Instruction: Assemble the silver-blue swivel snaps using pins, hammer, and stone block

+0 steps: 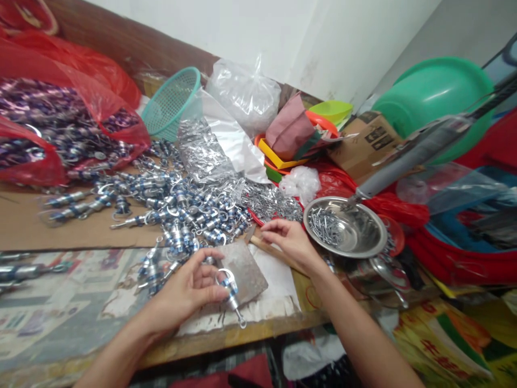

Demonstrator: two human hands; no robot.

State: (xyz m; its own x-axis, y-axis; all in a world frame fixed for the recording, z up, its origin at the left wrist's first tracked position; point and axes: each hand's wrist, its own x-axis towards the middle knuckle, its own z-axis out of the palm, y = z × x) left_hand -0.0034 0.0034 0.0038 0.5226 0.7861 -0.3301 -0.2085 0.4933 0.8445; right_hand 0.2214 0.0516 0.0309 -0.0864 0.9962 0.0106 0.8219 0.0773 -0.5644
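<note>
Between the thumb and fingers of my left hand is a silver-and-blue metal piece with a hook at its top and a small ring at its lower end. It is held over a flat grey metal plate. My right hand has its fingers bent, thumb and fingertips near each other, above a wooden handle; whether something tiny is between them is too small to tell. Many similar silver-and-blue pieces lie heaped beyond my left hand. A mound of small flat silver parts lies beyond my right hand.
A steel bowl with metal pins stands right of my right hand, a grey bar slanting above it. Red bags of purple pieces fill the far left. A teal basket, a carton and a green basin stand behind.
</note>
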